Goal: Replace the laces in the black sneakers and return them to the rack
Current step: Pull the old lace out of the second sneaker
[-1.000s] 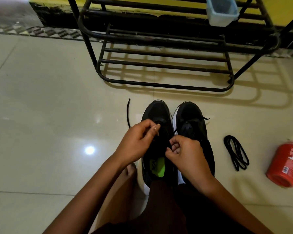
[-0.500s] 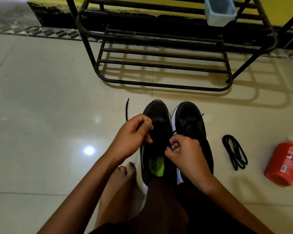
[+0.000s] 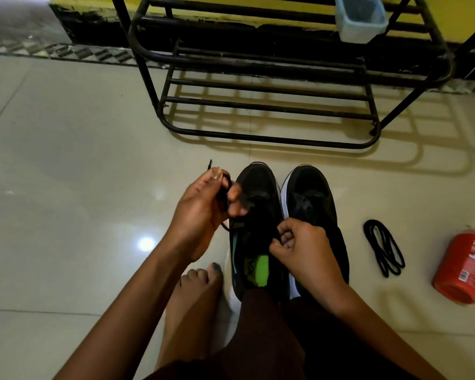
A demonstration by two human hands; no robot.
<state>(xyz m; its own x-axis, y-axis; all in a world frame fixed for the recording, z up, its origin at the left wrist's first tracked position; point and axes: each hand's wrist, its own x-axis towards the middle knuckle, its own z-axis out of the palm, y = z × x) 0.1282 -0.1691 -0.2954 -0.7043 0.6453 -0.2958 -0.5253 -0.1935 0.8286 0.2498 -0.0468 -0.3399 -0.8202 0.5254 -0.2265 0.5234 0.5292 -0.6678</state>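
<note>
Threading underway: lace (image 3: 210,165) is pinched by left hand (image 3: 200,212) outboard of left sneaker (image 3: 258,185), by right hand (image 3: 299,248) at its collar; toe pointed at rack (image 3: 272,138).

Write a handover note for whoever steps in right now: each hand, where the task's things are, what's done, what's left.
Left hand: grips the black lace beside the left sneaker.
Right hand: fingers curled, pinching at that sneaker's eyelets, apparently the same lace.
Right sneaker: alongside, touching the left one.
Coiled lace: on the floor to the right. Rack: just beyond the sneakers.
Done: lace threaded near the left sneaker's toe.
Left: finish lacing, check the right sneaker, return both to the rack.
</note>
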